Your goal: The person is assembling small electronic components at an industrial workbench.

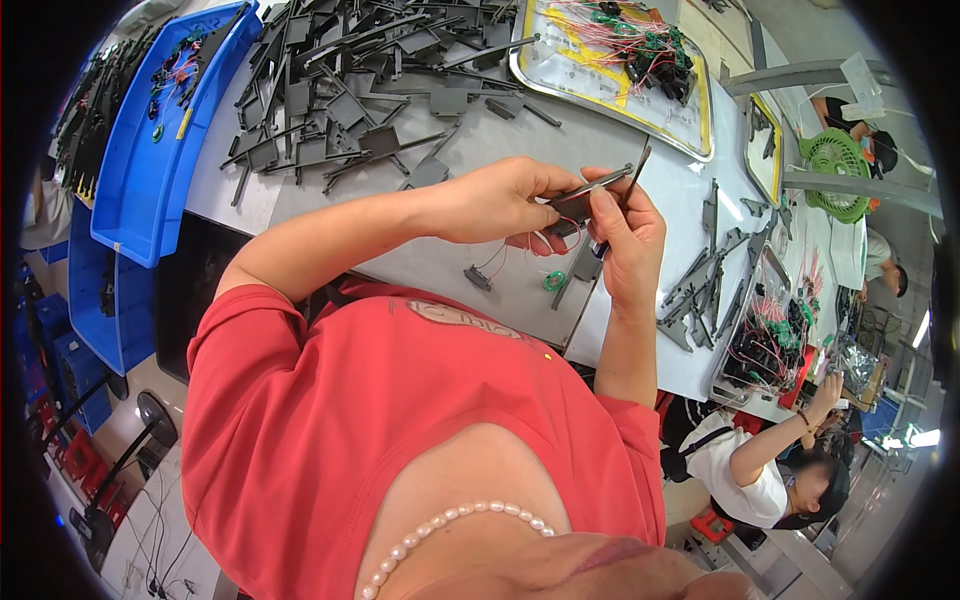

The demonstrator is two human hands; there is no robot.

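In front of my chest, my left hand (500, 200) pinches a dark grey plastic part (575, 207), a long narrow bar with a flat plate. My right hand (628, 235) is closed at the part's other end, its thumb against it. A thin dark tool with a blue end (600, 250) sits in the right-hand fingers; its exact kind I cannot make out. Thin red wires run from the part toward a small black component (478, 278) and a round green piece (554, 281) just below the hands. Fingers hide much of the part's middle.
Similar dark grey parts (350, 110) lie heaped at the back; more (700, 290) lie right. A yellow-edged tray (530, 65) and a metal tray (722, 380) hold wired components. Blue bins (140, 180) stand left. A green fan (838, 175) and a co-worker (765, 470) are right.
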